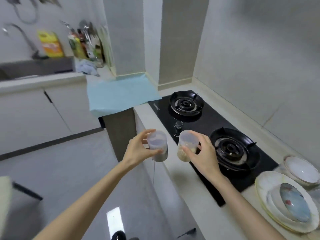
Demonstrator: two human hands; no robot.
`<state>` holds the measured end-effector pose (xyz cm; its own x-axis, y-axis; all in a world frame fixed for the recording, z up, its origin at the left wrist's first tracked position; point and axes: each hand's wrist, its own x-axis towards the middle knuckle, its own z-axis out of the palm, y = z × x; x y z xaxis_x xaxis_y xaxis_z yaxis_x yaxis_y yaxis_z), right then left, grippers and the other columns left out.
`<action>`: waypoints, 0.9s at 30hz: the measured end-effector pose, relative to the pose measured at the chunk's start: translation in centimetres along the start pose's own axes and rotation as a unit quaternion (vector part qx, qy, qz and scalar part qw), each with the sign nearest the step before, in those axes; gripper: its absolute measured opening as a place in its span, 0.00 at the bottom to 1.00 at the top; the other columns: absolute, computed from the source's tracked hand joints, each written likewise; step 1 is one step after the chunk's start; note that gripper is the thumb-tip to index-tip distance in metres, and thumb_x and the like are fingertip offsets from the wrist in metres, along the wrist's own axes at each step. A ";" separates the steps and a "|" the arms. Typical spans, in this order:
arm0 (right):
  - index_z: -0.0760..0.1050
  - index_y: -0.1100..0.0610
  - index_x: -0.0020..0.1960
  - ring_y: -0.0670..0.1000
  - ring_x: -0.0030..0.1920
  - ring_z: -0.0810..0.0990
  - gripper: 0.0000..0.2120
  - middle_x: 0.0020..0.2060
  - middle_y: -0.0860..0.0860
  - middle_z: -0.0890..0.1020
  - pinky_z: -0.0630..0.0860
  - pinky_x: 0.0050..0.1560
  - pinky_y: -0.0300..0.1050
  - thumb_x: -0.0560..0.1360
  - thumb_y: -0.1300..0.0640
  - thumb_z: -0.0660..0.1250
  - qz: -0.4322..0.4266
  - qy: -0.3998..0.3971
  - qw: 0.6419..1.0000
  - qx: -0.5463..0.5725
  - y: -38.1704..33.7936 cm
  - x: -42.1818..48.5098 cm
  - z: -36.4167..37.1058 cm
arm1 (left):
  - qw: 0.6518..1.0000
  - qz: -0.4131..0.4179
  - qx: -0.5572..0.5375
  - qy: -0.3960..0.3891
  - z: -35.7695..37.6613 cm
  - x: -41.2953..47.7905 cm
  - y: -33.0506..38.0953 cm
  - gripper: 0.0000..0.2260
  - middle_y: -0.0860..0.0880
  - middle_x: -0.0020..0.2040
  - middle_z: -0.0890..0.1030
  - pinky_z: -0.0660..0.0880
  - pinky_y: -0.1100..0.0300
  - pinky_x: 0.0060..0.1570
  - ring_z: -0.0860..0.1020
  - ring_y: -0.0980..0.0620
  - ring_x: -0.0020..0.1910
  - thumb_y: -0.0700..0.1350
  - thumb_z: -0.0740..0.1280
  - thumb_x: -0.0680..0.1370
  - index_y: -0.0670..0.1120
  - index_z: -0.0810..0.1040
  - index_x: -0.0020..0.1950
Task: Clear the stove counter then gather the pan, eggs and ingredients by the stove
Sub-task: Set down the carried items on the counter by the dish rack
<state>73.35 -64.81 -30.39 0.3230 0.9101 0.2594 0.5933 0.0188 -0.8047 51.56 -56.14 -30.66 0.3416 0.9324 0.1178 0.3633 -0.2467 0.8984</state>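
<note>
Left hand point(138, 150) sits at centre frame, its fingers and thumb curled round a clear lidded jar of grey contents point(158, 147). It holds the jar in the air just off the front edge of the counter point(183, 186). Right hand point(203, 154) is just to the right of it, clamped in the same way on a second clear jar of pale crumbly contents point(187, 146). That jar is over the near edge of the black hob point(207, 122). The two jars are side by side, close but apart, and neither rests on anything.

Judging progress, the task looks to be at an early or middle stage. Both burners are bare, and so is the counter strip in front of the hob. A stack of plates point(285, 201) and a bowl point(302, 168) still sit at lower right, so clearing seems unfinished there. No pan or eggs show anywhere, so most of the gathering remains. Whether the jars are being carried off or brought in as ingredients cannot be told.

A blue cloth point(121, 95) drapes over the counter corner above centre. A sink point(34, 66) with blurred bottles point(83, 44) beside it fills the upper left.
</note>
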 end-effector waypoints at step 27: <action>0.70 0.46 0.67 0.45 0.60 0.71 0.26 0.61 0.45 0.72 0.73 0.63 0.48 0.71 0.50 0.73 -0.197 -0.277 0.938 0.065 -28.8 22.1 49.5 | 0.935 -0.131 0.030 0.327 -48.3 6.4 -20.3 0.35 0.54 0.55 0.80 0.77 0.63 0.47 0.80 0.56 0.50 0.49 0.82 0.58 0.56 0.75 0.63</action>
<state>26.93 -24.74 -27.89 -0.3563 0.8969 0.2621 0.4796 0.4162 -0.7725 4.47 -32.43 -27.71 -0.3622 0.9203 0.1477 0.4155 0.0176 0.9094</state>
